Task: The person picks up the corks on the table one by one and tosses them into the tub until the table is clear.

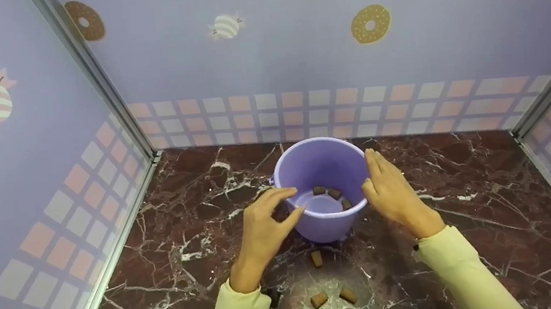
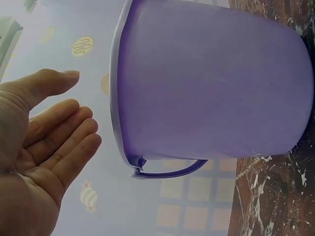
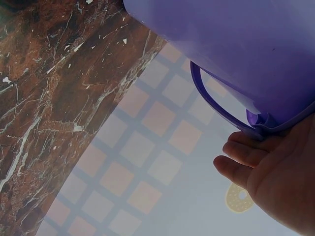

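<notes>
A purple bucket (image 1: 320,229) stands upright on the marbled surface, its mouth facing up. Inside it, three small brown cork-like pieces (image 1: 334,193) lie on the bottom. By the near left part of the rim, my left hand (image 1: 262,225) has thumb and fingers spread apart; the left wrist view shows that hand (image 2: 47,142) empty and clear of the bucket wall (image 2: 211,83). My right hand (image 1: 393,191) rests its extended fingers against the right side of the rim. In the right wrist view its fingers (image 3: 241,152) touch near the handle's joint (image 3: 261,125).
Three more brown pieces lie in front of the bucket: one piece (image 1: 316,259) close to it, a left piece (image 1: 319,300) and a right piece (image 1: 348,296) nearer me. Patterned panels (image 1: 296,60) enclose the marbled surface (image 1: 192,286) at the back and sides.
</notes>
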`<state>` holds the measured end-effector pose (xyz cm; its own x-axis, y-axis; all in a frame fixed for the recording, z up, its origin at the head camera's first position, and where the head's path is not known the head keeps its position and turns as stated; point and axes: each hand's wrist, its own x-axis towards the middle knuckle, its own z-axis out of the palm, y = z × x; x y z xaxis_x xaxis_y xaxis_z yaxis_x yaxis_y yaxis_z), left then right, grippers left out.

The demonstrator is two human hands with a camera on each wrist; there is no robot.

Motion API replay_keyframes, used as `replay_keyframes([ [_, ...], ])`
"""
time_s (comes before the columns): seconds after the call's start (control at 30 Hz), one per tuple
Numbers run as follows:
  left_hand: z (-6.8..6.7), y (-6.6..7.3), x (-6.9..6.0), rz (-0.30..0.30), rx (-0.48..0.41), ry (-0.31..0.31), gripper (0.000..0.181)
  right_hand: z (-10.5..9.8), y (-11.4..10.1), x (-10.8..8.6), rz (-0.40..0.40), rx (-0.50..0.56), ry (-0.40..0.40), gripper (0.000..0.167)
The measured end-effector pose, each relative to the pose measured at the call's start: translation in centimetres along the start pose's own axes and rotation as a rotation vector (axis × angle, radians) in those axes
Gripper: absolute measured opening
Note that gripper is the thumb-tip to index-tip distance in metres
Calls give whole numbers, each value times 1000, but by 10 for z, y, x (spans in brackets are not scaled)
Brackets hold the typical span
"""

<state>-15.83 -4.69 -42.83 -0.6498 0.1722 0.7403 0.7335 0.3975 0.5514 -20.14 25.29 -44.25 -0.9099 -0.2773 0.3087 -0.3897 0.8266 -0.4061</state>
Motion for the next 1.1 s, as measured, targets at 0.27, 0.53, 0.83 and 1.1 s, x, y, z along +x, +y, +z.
replay_keyframes([
  [0.27,-3,3,-13,-22,-17,10,37,0,-1,0,16,10,-7,66],
  [0.53,-3,1,-35,-41,-7,13,38,1,0,0,17,9,2,66],
  [0.83,-1,-2,-54,-104,-6,6,36,1,1,0,16,8,-6,66],
  [1.1,4,-5,-72,-131,4,-15,36,0,0,-1,19,3,-10,67],
])
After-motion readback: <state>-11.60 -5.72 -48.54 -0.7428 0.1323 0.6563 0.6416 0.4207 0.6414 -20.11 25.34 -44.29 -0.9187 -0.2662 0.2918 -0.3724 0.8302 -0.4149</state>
